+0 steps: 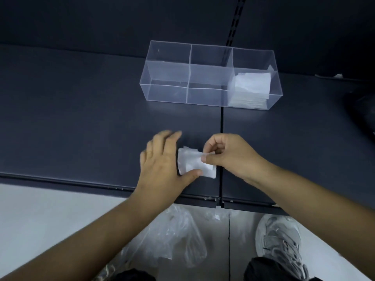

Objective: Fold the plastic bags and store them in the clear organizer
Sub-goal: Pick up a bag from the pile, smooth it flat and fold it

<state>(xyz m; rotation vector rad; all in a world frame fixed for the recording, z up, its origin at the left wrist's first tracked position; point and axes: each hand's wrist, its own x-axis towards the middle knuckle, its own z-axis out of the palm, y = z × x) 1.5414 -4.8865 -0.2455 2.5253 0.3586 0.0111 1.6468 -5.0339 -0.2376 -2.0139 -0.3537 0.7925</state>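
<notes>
Both bare forearms reach forward from the bottom of the view, converging toward the middle. The left hand [162,159] lies palm down, fingers spread loosely and pointing away, its thumb stretched out to the right. The right hand [227,155] is curled, knuckles up, its thumb and forefinger pinched together at the tips, the remaining fingers tucked in. The two hands sit close, thumbs nearly meeting.

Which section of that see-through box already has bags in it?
The rightmost section of the clear plastic organizer holds a stack of folded white plastic bags; the sections left of it look empty.
</notes>
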